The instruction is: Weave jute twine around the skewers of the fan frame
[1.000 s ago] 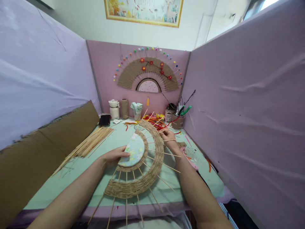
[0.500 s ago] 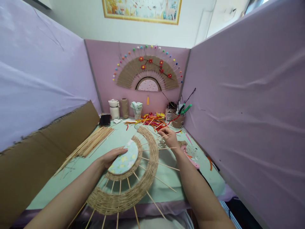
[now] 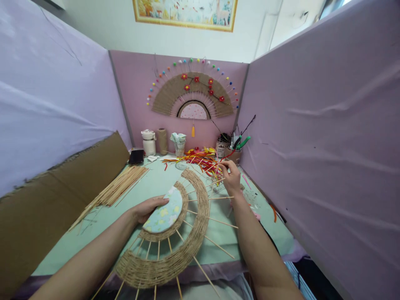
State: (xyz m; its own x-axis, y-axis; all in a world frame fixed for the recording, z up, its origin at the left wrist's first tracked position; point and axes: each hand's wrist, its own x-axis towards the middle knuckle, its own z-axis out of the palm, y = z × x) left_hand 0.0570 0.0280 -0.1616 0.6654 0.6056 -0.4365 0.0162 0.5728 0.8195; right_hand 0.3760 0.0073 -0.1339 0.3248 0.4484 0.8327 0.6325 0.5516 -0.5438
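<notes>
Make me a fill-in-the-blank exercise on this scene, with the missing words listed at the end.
1. The hand whose thumb rests on the held fan's floral center is the ____ one.
2. The flowers on the wall fan are ____.
3. The tassel beneath it is ____.
4. The loose sticks lie beside a brown sheet of ____.

Missing words: left; red; yellow; cardboard.

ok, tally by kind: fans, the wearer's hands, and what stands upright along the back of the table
Fans: 2 (wall fan, held fan)
Hands: 2 (left hand, right hand)
White lidded jar: 1
Brown cylinder: 1
Cloth-stuffed cup: 1
Filled holders: 2 (printed holder, brown holder)
Total: 9
</notes>
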